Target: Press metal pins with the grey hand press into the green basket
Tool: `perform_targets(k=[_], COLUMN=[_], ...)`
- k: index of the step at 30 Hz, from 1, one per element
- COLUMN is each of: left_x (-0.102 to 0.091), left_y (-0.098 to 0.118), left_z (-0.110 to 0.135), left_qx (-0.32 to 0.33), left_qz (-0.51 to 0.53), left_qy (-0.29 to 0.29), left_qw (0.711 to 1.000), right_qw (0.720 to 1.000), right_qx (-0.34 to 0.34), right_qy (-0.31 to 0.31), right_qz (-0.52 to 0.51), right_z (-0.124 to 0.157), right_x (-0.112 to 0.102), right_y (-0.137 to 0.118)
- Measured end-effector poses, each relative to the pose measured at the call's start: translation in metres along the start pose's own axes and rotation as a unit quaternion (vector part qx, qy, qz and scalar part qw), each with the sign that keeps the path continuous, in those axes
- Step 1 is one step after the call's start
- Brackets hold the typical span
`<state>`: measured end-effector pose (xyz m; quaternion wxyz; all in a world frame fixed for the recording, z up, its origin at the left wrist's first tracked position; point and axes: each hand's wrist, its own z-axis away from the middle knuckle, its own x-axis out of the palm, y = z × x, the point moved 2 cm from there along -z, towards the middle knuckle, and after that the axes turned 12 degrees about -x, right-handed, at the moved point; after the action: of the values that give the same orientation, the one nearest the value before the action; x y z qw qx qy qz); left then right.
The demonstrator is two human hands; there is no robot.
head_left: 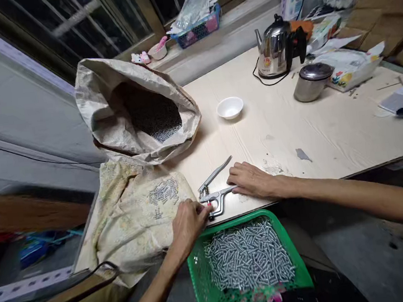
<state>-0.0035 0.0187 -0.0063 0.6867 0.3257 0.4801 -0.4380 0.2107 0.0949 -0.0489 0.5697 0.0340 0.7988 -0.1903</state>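
Note:
Lying near the table's front edge are grey snap-fastener pliers (219,199), their handles spread apart. My right hand (249,179) has its fingers closed around the end of the lower handle; the upper handle stands free. At the jaws, my left hand (189,222) is pinched, and whatever is between its fingertips is hidden. Beside that hand a yellowish cloth (131,235) carries a small pile of metal screws (163,191). Just below the table edge sits a green basket (302,267) with many silvery screws (250,254) in it.
A large open sack (85,88) with metal pieces inside stands at the back left. Beyond the pliers are a white bowl (230,107), a kettle (273,50) with a cord and a lidded metal pot (308,87). Plastic packets (353,65) lie at the right.

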Motion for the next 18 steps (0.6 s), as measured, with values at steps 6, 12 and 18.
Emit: perform_targets(k=[6,12,18], left_x=[-0.001,-0.005,-0.020], left_y=[0.012,0.008,-0.006], left_z=[-0.009,-0.013,0.040], left_qx=[-0.016,-0.083,-0.017], left_qz=[0.034,0.227,0.288], left_qy=[-0.078,-0.216,-0.212], left_qw=[0.996,0.946,0.934], right_qw=[0.999,0.998,0.997], right_qx=[0.014,-0.001,0.008], right_qy=[0.013,0.057,0.070], right_qz=[0.027,0.026,0.015], right_z=[-0.008,-0.001,0.003], right_x=[0.010,0.007,0.008], right_y=[0.005,0.006,0.009])
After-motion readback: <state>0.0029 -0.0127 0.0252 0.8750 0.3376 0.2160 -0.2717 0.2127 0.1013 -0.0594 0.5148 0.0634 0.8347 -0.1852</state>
